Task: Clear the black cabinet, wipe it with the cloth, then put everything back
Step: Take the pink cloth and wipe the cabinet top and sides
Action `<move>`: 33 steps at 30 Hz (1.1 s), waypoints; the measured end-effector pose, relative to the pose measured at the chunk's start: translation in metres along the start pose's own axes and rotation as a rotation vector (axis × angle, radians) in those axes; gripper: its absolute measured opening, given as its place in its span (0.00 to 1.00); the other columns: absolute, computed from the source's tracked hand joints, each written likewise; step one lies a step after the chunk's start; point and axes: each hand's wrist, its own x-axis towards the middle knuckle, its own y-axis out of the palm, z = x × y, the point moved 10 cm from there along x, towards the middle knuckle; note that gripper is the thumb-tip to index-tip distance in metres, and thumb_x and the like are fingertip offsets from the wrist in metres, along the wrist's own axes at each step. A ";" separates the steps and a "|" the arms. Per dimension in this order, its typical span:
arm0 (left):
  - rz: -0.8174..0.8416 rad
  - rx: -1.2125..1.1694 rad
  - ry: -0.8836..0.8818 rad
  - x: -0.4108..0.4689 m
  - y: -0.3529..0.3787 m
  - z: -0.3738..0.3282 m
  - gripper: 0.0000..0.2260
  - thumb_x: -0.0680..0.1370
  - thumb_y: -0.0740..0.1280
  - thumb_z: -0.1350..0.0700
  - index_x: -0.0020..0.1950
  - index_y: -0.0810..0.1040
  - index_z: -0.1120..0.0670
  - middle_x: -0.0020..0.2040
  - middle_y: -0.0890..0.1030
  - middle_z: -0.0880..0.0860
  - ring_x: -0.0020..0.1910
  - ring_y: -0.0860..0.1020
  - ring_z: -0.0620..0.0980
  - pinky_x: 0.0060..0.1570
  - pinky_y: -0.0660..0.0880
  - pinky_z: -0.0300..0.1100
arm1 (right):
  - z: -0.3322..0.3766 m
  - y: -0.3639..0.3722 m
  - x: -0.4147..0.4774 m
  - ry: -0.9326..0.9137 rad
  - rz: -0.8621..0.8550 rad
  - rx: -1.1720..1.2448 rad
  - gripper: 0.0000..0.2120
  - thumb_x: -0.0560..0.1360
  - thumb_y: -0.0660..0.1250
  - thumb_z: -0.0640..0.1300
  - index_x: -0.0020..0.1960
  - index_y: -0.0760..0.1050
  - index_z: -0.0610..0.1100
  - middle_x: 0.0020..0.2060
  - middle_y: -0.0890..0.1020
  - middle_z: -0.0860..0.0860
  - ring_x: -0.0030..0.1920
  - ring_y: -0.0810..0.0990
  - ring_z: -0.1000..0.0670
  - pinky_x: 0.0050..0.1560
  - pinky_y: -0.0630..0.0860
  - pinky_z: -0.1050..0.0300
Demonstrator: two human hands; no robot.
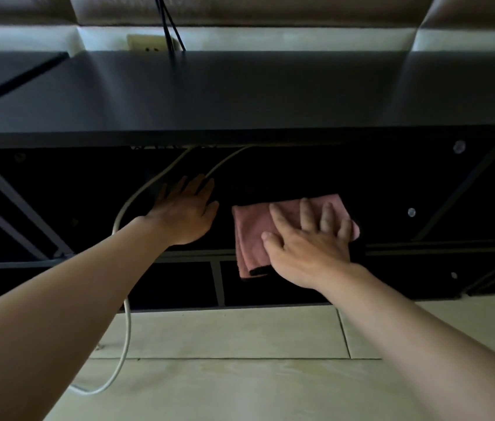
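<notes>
The black cabinet (240,95) is low and wide, with a bare top and an open dark shelf below. A folded pink cloth (250,229) lies flat on that shelf, its near corner hanging over the front edge. My right hand (310,241) presses on the cloth with fingers spread and straight. My left hand (184,212) rests flat on the shelf to the left of the cloth, fingers straight, holding nothing, beside a white cable (124,326).
The white cable runs from inside the shelf down to the pale tiled floor (240,375). Black cords (170,25) go to a wall socket (149,44) behind the cabinet. Lower compartments sit under the shelf.
</notes>
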 end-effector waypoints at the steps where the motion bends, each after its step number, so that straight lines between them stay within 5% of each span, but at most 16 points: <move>1: -0.020 0.029 -0.009 0.000 -0.003 0.009 0.28 0.84 0.48 0.41 0.83 0.46 0.46 0.83 0.46 0.49 0.82 0.45 0.53 0.79 0.44 0.56 | 0.006 0.001 -0.002 0.002 0.001 0.002 0.30 0.79 0.41 0.68 0.78 0.35 0.67 0.81 0.37 0.45 0.78 0.32 0.33 0.72 0.32 0.28; 5: -0.102 0.160 -0.009 0.001 -0.014 0.028 0.25 0.84 0.51 0.46 0.81 0.59 0.52 0.81 0.56 0.58 0.80 0.55 0.57 0.78 0.54 0.49 | 0.023 0.000 0.003 0.010 0.004 0.001 0.31 0.78 0.40 0.70 0.78 0.35 0.68 0.81 0.37 0.43 0.78 0.33 0.31 0.72 0.32 0.26; 8: -0.223 0.285 0.089 -0.002 -0.028 0.016 0.20 0.81 0.57 0.48 0.69 0.74 0.54 0.70 0.71 0.59 0.68 0.70 0.60 0.68 0.68 0.49 | 0.033 -0.004 0.029 0.017 0.007 0.023 0.31 0.77 0.42 0.71 0.78 0.38 0.69 0.81 0.38 0.44 0.78 0.34 0.31 0.71 0.32 0.26; 12: -0.197 0.350 -0.060 0.009 -0.036 0.034 0.30 0.77 0.60 0.39 0.77 0.62 0.49 0.77 0.63 0.60 0.74 0.63 0.63 0.69 0.62 0.56 | 0.043 -0.014 0.077 0.037 0.003 0.065 0.31 0.77 0.44 0.71 0.78 0.42 0.70 0.82 0.41 0.45 0.78 0.35 0.32 0.71 0.32 0.26; 15: -0.148 0.136 -0.191 0.028 -0.032 0.070 0.35 0.77 0.60 0.36 0.77 0.59 0.55 0.73 0.66 0.64 0.71 0.67 0.67 0.68 0.68 0.59 | 0.049 -0.022 0.111 0.069 -0.015 0.041 0.31 0.77 0.42 0.72 0.78 0.42 0.69 0.82 0.41 0.45 0.79 0.36 0.32 0.71 0.33 0.25; 19: -0.036 -0.095 -0.269 0.044 -0.008 0.086 0.29 0.84 0.56 0.44 0.76 0.60 0.64 0.75 0.62 0.68 0.73 0.64 0.68 0.72 0.64 0.57 | 0.056 -0.028 0.151 0.111 -0.026 0.020 0.32 0.76 0.39 0.73 0.79 0.42 0.69 0.82 0.42 0.45 0.79 0.37 0.32 0.71 0.35 0.25; 24: -0.038 -0.133 -0.273 0.043 0.001 0.085 0.26 0.86 0.50 0.46 0.81 0.54 0.56 0.82 0.49 0.61 0.81 0.48 0.62 0.77 0.47 0.61 | 0.064 -0.035 0.190 0.132 -0.066 0.081 0.35 0.77 0.42 0.73 0.81 0.46 0.63 0.82 0.43 0.43 0.78 0.39 0.30 0.71 0.36 0.24; 33: -0.048 -0.137 -0.279 0.041 -0.001 0.083 0.23 0.86 0.49 0.49 0.79 0.57 0.55 0.81 0.51 0.59 0.81 0.49 0.61 0.77 0.47 0.62 | 0.071 -0.038 0.213 0.077 -0.065 0.086 0.32 0.78 0.42 0.70 0.80 0.41 0.64 0.82 0.41 0.44 0.78 0.37 0.30 0.73 0.37 0.26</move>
